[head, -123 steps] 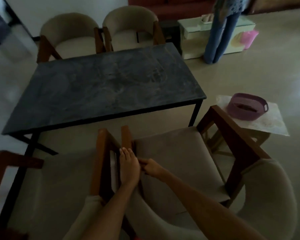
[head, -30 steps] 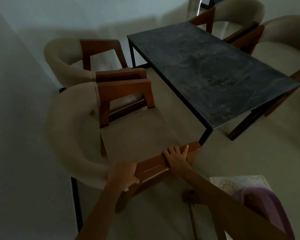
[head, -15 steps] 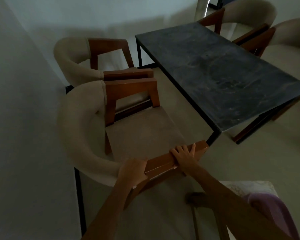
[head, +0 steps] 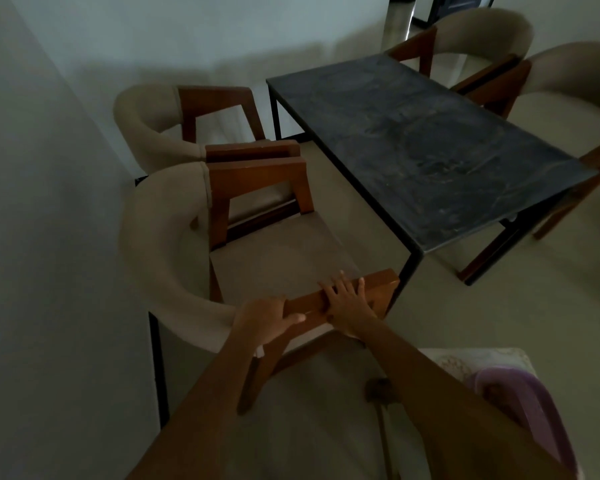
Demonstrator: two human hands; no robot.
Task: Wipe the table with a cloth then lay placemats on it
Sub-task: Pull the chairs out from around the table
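While the room is sitting dim, the dark rectangular stone-topped table on its black metal frame [head: 420, 143] is standing bare of any cloth or placemat, its surface showing pale swirling smears, so the wiping is looking not yet done. Two beige upholstered armchairs with brown wooden arms [head: 520, 60] are waiting at its far side, and another [head: 160, 123] is parked against the wall on the near side. Closest to us, a matching beige armchair with brown wooden arms [head: 174, 244] is sitting pulled away from the table edge, probably to open up standing room for reaching the top. Down at the lower right, a lilac plastic basket [head: 541, 410] is resting on a pale patterned mat [head: 465, 362], likely holding the supplies, though its contents are not showing. On the chair's near wooden armrest [head: 378, 284], the left hand [head: 265, 320] is gripping, fingers wrapping over the wood and thumb lying on top, while the right hand [head: 347, 299] is pressing flat with fingers spread, steadying it
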